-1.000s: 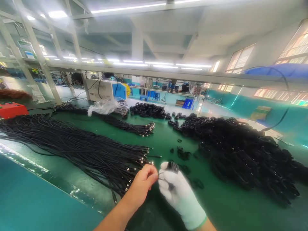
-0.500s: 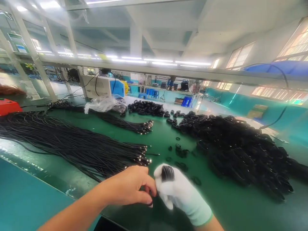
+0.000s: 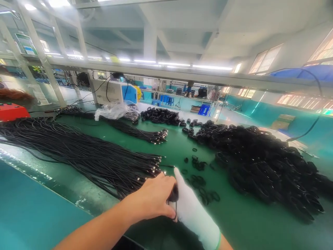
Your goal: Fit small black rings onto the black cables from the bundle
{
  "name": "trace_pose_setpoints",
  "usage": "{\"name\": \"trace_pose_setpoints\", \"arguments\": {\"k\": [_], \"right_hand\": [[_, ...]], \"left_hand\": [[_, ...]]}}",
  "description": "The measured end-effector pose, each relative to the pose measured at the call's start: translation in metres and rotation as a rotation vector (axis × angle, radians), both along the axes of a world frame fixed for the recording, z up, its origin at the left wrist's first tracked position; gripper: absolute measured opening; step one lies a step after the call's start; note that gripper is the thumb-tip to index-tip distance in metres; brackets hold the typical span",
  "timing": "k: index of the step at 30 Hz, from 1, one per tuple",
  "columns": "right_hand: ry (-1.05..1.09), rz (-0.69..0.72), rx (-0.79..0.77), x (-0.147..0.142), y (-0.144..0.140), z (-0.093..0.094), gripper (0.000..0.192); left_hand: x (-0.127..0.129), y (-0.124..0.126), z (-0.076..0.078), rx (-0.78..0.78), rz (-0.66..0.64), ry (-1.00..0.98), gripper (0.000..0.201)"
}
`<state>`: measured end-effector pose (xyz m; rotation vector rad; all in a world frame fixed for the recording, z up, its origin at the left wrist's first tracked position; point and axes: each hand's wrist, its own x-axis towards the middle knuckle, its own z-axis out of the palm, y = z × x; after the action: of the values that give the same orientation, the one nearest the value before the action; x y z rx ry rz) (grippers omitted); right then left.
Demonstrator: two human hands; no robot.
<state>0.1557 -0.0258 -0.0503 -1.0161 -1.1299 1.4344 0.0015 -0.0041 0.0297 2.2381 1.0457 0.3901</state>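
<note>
Both hands meet near the bench's [image 3: 182, 146] front edge: I see bare left hand [image 3: 153, 199] pinching black rings [image 3: 173, 195] against the gloved right hand [image 3: 191, 208]; no writing readable.

Head-worn view, forward-down over bench [image 3: 182, 149]

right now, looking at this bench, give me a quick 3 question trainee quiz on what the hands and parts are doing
1. True or false: the right hand wears a white glove.
2. Which side of the green table holds the big pile of black rings? A left, B right.
3. What lies just beyond the bare left hand?

Key: 1 true. 2 B. 3 the bundle of black cables, metal tips toward the hands.
</note>
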Motion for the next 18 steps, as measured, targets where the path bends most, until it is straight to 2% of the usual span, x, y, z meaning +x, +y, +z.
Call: {"name": "trace_pose_setpoints", "arguments": {"k": [3, 5, 7, 9, 12, 14, 18], "right_hand": [[-0.198, -0.076, 0.031, 0.002, -0.004, 0.015, 0.071], [-0.428, -0.157, 0.111, 0.004, -0.009, 0.031, 0.053], [-0.567, -0.200, 0.198, 0.007, -0.013, 0.046, 0.033], [-0.420, -0.075, 0.188, 0.011, -0.018, 0.054, 0.029], [0.056, 0.219, 0.091, 0.018, -0.023, 0.056, 0.042], [0.224, 0.276, 0.092, 0.021, -0.025, 0.054, 0.047], [0.256, 0.342, 0.130, 0.020, -0.024, 0.047, 0.049]], "left_hand": [[-0.001, 0.012, 0.003, -0.125, -0.044, 0.065, 0.035], [-0.003, 0.021, 0.003, -0.259, -0.101, 0.012, 0.022], [-0.004, 0.026, -0.001, -0.322, -0.116, -0.053, 0.025], [-0.003, 0.025, -0.008, -0.283, -0.106, -0.063, 0.029], [0.002, 0.017, -0.011, -0.255, -0.087, -0.042, 0.023], [0.003, 0.013, -0.004, -0.373, -0.017, -0.118, 0.018], [0.004, 0.009, 0.019, -0.645, 0.084, -0.507, 0.009]]}}
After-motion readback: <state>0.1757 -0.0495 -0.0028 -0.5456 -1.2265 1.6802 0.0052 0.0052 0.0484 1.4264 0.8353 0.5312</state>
